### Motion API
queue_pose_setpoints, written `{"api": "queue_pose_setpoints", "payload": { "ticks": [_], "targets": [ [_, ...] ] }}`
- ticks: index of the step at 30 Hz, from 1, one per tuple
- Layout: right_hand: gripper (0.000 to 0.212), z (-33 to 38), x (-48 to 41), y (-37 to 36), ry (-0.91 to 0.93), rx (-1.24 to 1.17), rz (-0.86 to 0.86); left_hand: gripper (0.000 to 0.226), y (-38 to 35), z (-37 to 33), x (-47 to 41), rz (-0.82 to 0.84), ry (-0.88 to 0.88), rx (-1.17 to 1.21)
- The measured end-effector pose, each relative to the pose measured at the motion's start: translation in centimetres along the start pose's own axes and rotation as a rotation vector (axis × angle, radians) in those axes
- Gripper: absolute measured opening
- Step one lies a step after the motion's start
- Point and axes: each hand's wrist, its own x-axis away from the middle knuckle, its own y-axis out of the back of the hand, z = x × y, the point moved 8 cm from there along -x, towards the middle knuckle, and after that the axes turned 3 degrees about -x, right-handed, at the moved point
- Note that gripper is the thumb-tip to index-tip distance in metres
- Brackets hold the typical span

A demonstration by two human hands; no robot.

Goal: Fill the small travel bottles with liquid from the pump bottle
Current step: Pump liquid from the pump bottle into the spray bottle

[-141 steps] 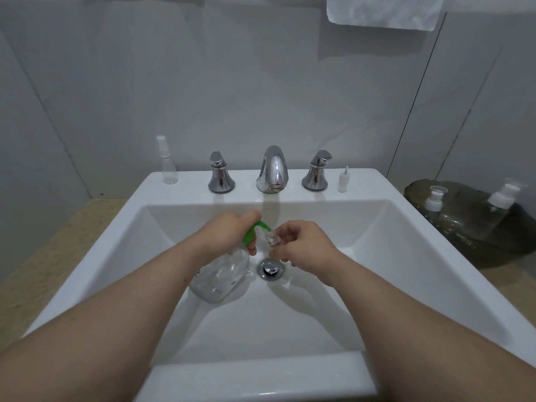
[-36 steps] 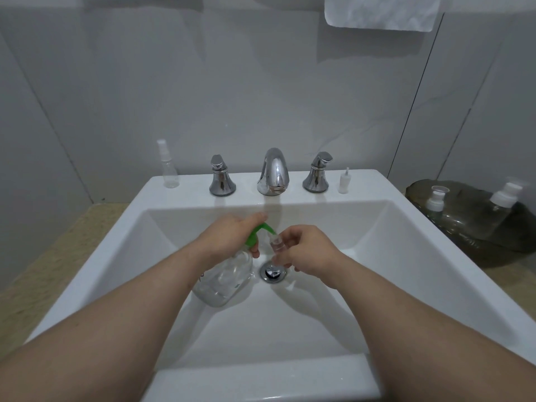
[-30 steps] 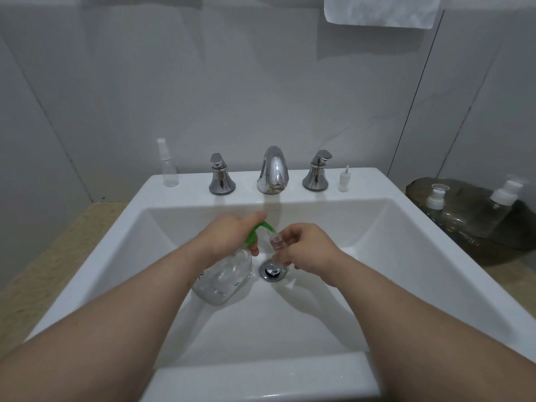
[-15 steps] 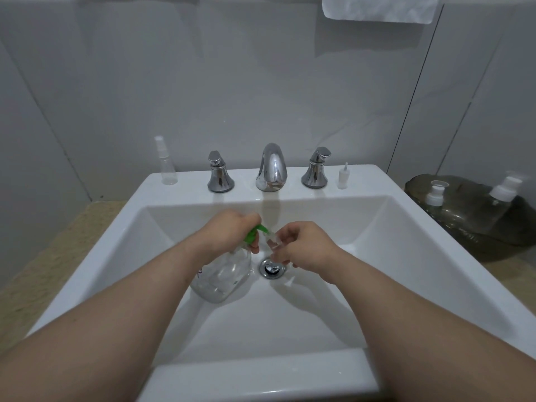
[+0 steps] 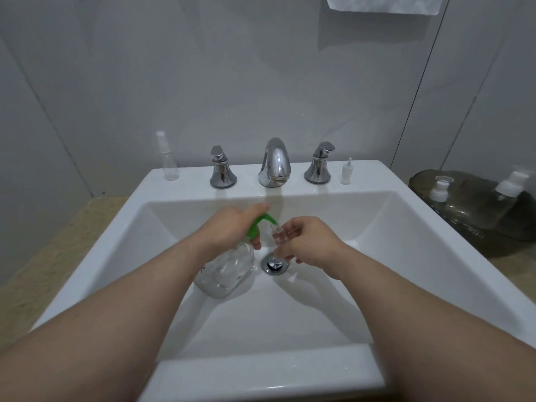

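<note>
On my feed, the clear plastic pump bottle with the green pump head (image 5: pixel 224 269) sits low in the basin, just at 9 o'clock of the drain. It is tilted, with its base towards the camera. I cannot tell whether the base touches the basin floor. The left hand (image 5: pixel 229 227) grips it at the top, fingers curled over the green pump and the thumb tucked under the neck.

The pump's nozzle points to 3 o'clock and meets the mouth of the small clear travel bottle (image 5: pixel 279 235), which is just above the drain at 12 o'clock. The right hand (image 5: pixel 311 242) pinches this little bottle between thumb and bent fingers, holding it roughly upright. I cannot read how much liquid is inside it.

Both hands hang over the round chrome drain (image 5: pixel 275 264) in the floor of the white rectangular ceramic sink (image 5: pixel 261 369). On the sink's back ledge at 12 o'clock stands the curved chrome faucet spout (image 5: pixel 275 163), with a chrome tap handle (image 5: pixel 222 172) at 11 o'clock and another (image 5: pixel 319 168) at 1 o'clock. A slim clear spray bottle (image 5: pixel 168 158) stands at the ledge's far left end, and a small white spray top (image 5: pixel 346 171) stands beside the right handle.

Out at 2 o'clock, on the beige counter, a dark glossy tray (image 5: pixel 464 224) holds two clear bottles with white caps (image 5: pixel 441 188) (image 5: pixel 510 184). A white towel (image 5: pixel 383 4) hangs on the grey wall at the top edge.
</note>
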Motion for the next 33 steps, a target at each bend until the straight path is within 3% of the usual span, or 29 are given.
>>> {"api": "queue_pose_setpoints", "payload": {
  "ticks": [27,33],
  "targets": [
    [0.028,-0.56,-0.31,-0.34,-0.022,0.03,0.017,0.048,0.02,-0.08,-0.05,0.026,0.002,-0.069],
    [0.028,-0.56,-0.21,-0.26,-0.023,0.018,0.012,0.049,-0.23,0.03,-0.17,0.028,-0.003,0.017]
  ]
}}
